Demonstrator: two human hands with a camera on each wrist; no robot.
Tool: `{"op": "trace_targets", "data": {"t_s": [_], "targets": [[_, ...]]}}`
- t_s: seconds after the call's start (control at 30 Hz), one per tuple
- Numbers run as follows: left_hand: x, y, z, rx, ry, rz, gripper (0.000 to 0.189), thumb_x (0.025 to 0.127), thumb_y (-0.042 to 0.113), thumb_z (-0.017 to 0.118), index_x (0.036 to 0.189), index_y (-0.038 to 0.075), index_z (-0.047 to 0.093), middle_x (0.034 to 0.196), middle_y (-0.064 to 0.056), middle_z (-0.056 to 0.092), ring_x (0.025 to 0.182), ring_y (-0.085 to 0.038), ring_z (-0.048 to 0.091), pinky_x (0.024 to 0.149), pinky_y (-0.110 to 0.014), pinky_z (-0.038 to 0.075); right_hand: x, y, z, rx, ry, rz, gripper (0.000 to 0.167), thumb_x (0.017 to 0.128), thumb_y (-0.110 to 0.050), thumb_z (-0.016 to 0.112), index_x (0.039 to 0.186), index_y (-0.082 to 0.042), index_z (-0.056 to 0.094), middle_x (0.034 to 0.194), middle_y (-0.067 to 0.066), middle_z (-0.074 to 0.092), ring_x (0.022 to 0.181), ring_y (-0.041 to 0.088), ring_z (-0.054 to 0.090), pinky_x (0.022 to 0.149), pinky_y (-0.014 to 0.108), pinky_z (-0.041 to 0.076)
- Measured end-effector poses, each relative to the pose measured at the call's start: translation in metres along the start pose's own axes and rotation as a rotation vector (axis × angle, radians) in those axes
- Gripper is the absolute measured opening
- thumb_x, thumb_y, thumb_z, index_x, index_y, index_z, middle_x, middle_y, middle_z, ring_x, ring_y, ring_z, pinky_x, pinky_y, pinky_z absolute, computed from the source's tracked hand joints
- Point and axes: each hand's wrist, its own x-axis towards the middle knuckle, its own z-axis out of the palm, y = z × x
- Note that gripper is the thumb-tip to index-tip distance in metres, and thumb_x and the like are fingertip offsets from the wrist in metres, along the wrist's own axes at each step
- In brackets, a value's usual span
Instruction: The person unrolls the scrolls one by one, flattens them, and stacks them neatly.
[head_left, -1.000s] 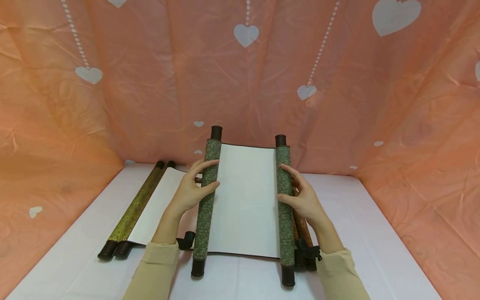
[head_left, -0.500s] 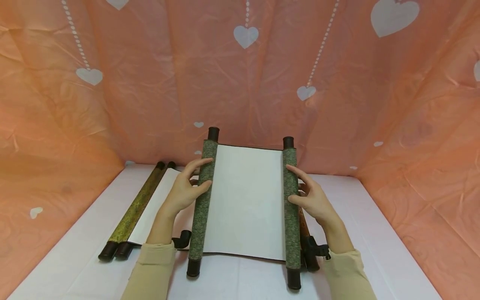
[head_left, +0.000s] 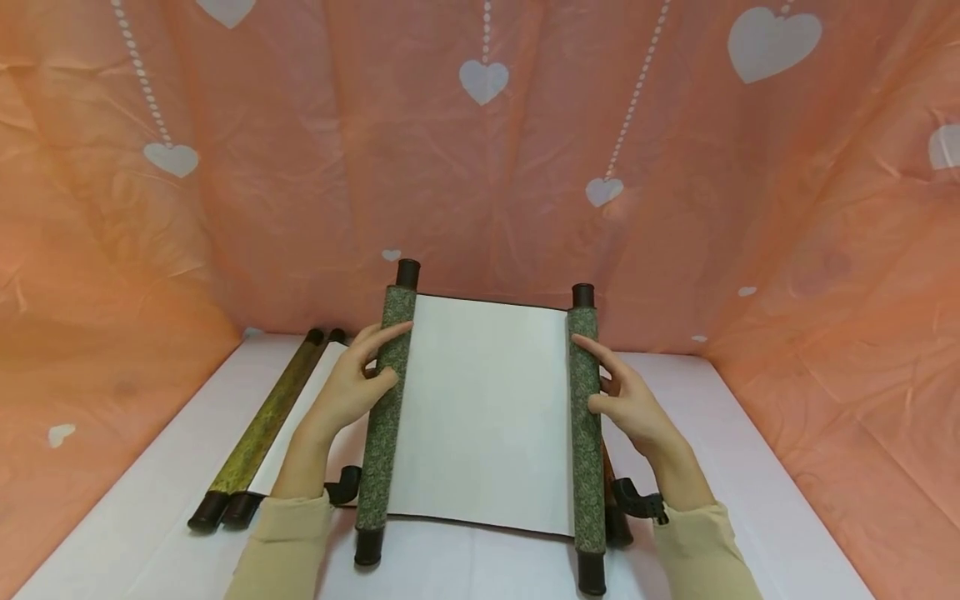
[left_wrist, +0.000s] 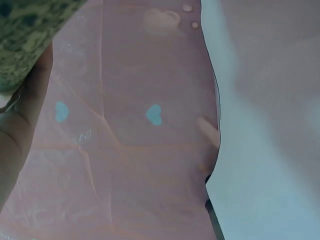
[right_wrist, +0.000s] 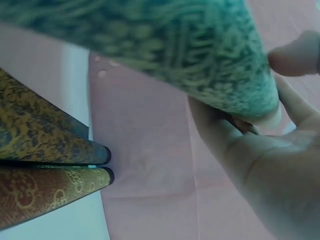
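A scroll with white paper (head_left: 483, 417) is held partly unrolled, tilted up between both hands. Its two rollers are wrapped in green patterned cloth and have black end knobs. My left hand (head_left: 348, 387) grips the left green roller (head_left: 386, 433), with forefinger and thumb over its front. On the other side, my right hand (head_left: 630, 408) holds the right green roller (head_left: 587, 458) the same way. In the right wrist view, fingers and thumb of the right hand (right_wrist: 270, 170) curl round the roller's cloth (right_wrist: 200, 60). Only a corner of the left roller (left_wrist: 30, 45) shows in the left wrist view.
Behind the left arm, another open scroll lies on the white table (head_left: 150, 450), with an olive-gold roller (head_left: 262, 433). Two brown patterned rollers (right_wrist: 45, 125) lie side by side beneath the right hand. A pink curtain with hearts (head_left: 420, 167) hangs behind.
Both hands have moved apart, the left one to the left and the right one to the right. The green rollers are farther apart, and more white paper shows between them.
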Motion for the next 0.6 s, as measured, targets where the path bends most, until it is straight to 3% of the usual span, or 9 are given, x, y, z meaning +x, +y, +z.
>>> {"op": "trace_targets", "data": {"t_s": [0.07,0.2,0.3,0.37,0.43,0.53,0.6], "targets": [[-0.001,-0.001,0.0,0.013,0.008,0.007,0.063,0.098,-0.003,0.054,0.156,0.023,0.051,0.168,-0.013,0.025,0.14,-0.037,0.04,0.084,-0.051,0.041,0.0,0.0,0.004,-0.012,0.024,0.015,0.084,0.089,0.012,0.061,0.163,-0.019,0.036,0.173,0.011,0.012,0.151,0.048,0.022,0.092,0.042,0.042],[-0.001,-0.002,0.0,0.049,0.032,0.005,0.06,0.099,0.008,0.07,0.155,0.022,0.053,0.168,-0.017,0.023,0.151,-0.046,0.028,0.093,-0.059,0.048,0.001,0.001,0.012,-0.046,0.082,0.051,0.081,0.092,-0.003,0.076,0.162,-0.023,0.04,0.173,0.01,0.012,0.149,0.051,0.031,0.103,0.055,0.042],[-0.001,-0.002,0.001,0.084,0.054,0.005,0.064,0.095,0.018,0.079,0.153,0.023,0.054,0.168,-0.018,0.024,0.152,-0.047,0.024,0.103,-0.065,0.043,0.001,0.002,0.016,-0.079,0.121,0.05,0.08,0.091,-0.005,0.079,0.16,-0.023,0.042,0.173,0.01,0.013,0.149,0.051,0.031,0.104,0.061,0.043],[-0.001,-0.001,0.001,0.101,0.071,0.021,0.064,0.094,0.019,0.081,0.152,0.024,0.056,0.167,-0.018,0.026,0.151,-0.045,0.027,0.1,-0.06,0.045,0.001,0.003,0.017,-0.117,0.144,0.034,0.078,0.092,-0.005,0.078,0.16,-0.024,0.043,0.172,0.01,0.016,0.151,0.049,0.028,0.106,0.062,0.042],[0.0,-0.001,0.001,0.12,0.085,0.047,0.062,0.094,0.018,0.08,0.151,0.023,0.057,0.166,-0.018,0.03,0.149,-0.043,0.031,0.093,-0.051,0.047,0.001,0.004,0.017,-0.149,0.152,0.014,0.077,0.094,-0.006,0.077,0.16,-0.024,0.042,0.171,0.01,0.02,0.147,0.046,0.036,0.103,0.058,0.046],[0.0,-0.002,0.0,0.139,0.101,0.08,0.058,0.094,0.014,0.079,0.149,0.021,0.059,0.162,-0.017,0.037,0.144,-0.038,0.039,0.083,-0.04,0.045,0.0,0.004,0.015,-0.203,0.157,0.001,0.077,0.095,-0.009,0.076,0.161,-0.026,0.04,0.167,0.012,0.029,0.125,0.039,0.053,0.088,0.045,0.053],[-0.001,-0.002,-0.001,0.143,0.103,0.092,0.058,0.095,0.012,0.078,0.149,0.02,0.059,0.16,-0.016,0.041,0.138,-0.035,0.044,0.082,-0.039,0.045,-0.002,0.004,0.013,-0.228,0.154,0.004,0.077,0.095,-0.011,0.076,0.161,-0.027,0.04,0.162,0.014,0.036,0.111,0.033,0.057,0.079,0.038,0.053]]}}
